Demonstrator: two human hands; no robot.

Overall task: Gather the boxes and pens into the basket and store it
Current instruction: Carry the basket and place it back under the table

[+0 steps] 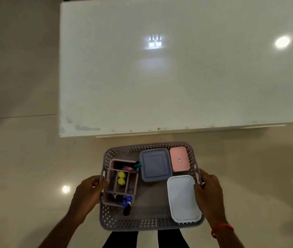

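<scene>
The left hand grips the left handle of the grey basket, its thumb hooked over the rim, and the right hand clasps the right handle, thumb resting by the white box. The basket is held level over the glossy floor, just short of the white counter. Inside, the white box lies near right, a pink box far right and a blue box beside it. An organizer at the left holds pens with blue, yellow and green caps. The pink box carries a small red-edged sticker; its writing is perhaps a single character, too small to read. An orange band circles the right wrist.
</scene>
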